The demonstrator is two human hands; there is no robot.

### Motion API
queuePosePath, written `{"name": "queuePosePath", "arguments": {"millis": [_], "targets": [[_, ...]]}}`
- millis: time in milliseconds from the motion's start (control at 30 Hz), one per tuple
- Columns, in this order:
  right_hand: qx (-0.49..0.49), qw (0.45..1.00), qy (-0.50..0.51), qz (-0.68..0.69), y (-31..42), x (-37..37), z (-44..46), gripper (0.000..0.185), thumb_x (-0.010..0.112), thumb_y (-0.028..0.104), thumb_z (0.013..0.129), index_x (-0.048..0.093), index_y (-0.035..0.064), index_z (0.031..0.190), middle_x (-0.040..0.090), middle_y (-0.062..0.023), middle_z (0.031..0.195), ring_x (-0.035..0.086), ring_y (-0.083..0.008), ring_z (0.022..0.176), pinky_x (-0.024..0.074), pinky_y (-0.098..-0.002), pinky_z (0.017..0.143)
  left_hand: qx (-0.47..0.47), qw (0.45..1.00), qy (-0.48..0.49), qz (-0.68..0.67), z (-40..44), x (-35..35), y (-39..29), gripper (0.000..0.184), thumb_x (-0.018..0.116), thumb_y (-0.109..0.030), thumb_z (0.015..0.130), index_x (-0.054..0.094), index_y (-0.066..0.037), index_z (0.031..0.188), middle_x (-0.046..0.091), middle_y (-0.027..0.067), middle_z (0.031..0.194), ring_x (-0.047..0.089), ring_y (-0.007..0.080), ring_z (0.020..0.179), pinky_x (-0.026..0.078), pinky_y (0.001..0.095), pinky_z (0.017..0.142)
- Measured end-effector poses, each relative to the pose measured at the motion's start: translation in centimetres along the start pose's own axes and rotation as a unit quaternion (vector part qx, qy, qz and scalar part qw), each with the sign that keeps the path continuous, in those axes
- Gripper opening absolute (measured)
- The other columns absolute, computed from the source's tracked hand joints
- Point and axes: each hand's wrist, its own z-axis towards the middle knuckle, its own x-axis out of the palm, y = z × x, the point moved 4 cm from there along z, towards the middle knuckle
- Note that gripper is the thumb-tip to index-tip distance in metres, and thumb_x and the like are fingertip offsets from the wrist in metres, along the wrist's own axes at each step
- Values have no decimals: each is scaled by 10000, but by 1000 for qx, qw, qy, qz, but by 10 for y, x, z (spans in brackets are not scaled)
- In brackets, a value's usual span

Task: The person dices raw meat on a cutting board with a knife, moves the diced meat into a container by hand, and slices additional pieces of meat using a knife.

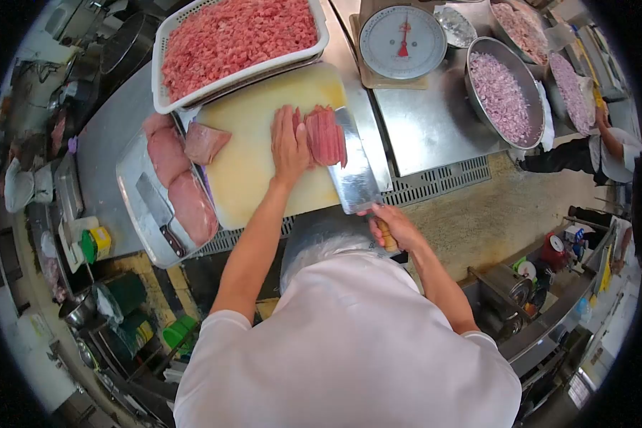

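My right hand (394, 227) is wrapped round the wooden handle of a cleaver (355, 171). The broad blade lies at the right side of the sliced meat (327, 137) on a yellowish cutting board (242, 121). My left hand (289, 146) lies flat at the left side of the slices, fingers stretched out and pointing away from me. A small chunk of meat (206, 143) sits at the board's left edge. Left of the board, a metal tray (130, 192) holds large pieces of meat (192, 207) and a dark-handled knife (160, 214).
A white basket (324, 36) of diced meat stands behind the board. To the right are a dial scale (404, 43) and a metal bowl (535, 128) of chopped onion-like pieces (501, 96). Another person (617, 153) is at the far right. A floor drain (442, 182) runs below the tables.
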Motion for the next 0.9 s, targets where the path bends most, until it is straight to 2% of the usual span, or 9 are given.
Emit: {"name": "queuePosePath", "arguments": {"millis": [100, 200, 300, 400, 533, 600, 700, 767, 900], "targets": [[4, 1000, 24, 13, -7, 9, 9, 562, 480, 498, 1108, 611, -23, 1275, 529, -21, 654, 512, -118, 481, 402, -280, 470, -6, 999, 23, 38, 1, -5, -5, 604, 525, -291, 1064, 421, 109, 1504, 450, 338, 1531, 380, 525, 1451, 269, 562, 1239], [-7, 999, 34, 23, -3, 3, 10, 541, 503, 477, 1106, 612, -27, 1272, 533, -21, 653, 519, -121, 477, 417, -286, 473, -30, 984, -22, 176, -10, -1, -36, 673, 581, -293, 1038, 378, 119, 1530, 401, 342, 1576, 325, 495, 1506, 197, 562, 1270], [-22, 999, 42, 1, 1, 2, 9, 523, 542, 457, 1095, 611, -31, 1271, 540, -23, 655, 524, -121, 476, 424, -287, 470, -83, 986, 2, 143, -23, 28, -82, 774, 641, -320, 998, 330, 132, 1544, 345, 349, 1607, 267, 513, 1527, 164, 583, 1272], [-47, 998, 44, -23, 21, -1, -6, 504, 597, 437, 1073, 613, -32, 1258, 549, -27, 660, 530, -118, 481, 429, -288, 469, -96, 973, -11, 210, -24, 46, -90, 826, 674, -314, 971, 296, 129, 1558, 313, 344, 1626, 248, 521, 1529, 170, 573, 1273], [-43, 996, 62, -46, 41, 3, -43, 446, 653, 419, 1046, 616, -9, 1168, 554, -27, 667, 534, -117, 492, 440, -291, 477, -59, 984, -56, 159, -22, 18, -120, 828, 665, -310, 973, 283, 128, 1563, 310, 352, 1623, 288, 523, 1505, 204, 573, 1256], [-33, 993, 89, -68, 42, 1, -50, 408, 654, 412, 1045, 605, 13, 1115, 550, -25, 667, 532, -117, 495, 443, -295, 478, -61, 978, -62, 192, -29, -6, -120, 842, 657, -321, 977, 261, 125, 1572, 302, 358, 1622, 303, 526, 1494, 226, 574, 1244], [-33, 994, 67, -84, 44, -4, -59, 338, 657, 370, 1045, 591, 39, 1045, 544, -21, 658, 523, -119, 491, 445, -301, 472, -151, 962, -67, 218, -59, -3, -39, 894, 653, -349, 979, 206, 118, 1595, 298, 376, 1600, 322, 562, 1448, 237, 585, 1229], [-30, 996, 27, -77, 36, -19, -59, 318, 666, 345, 1041, 604, 33, 1048, 549, -20, 652, 523, -117, 486, 443, -298, 468, -158, 966, -54, 200, -55, -10, -41, 908, 651, -354, 980, 184, 119, 1598, 323, 385, 1571, 345, 557, 1425, 255, 587, 1215], [-87, 987, -33, -132, 52, -24, -50, 300, 671, 300, 1032, 618, 6, 1051, 566, -24, 643, 533, -115, 478, 441, -294, 460, -170, 961, -49, 214, -57, -11, -42, 922, 638, -367, 989, 152, 120, 1603, 353, 390, 1537, 370, 556, 1396, 280, 593, 1194]]}}
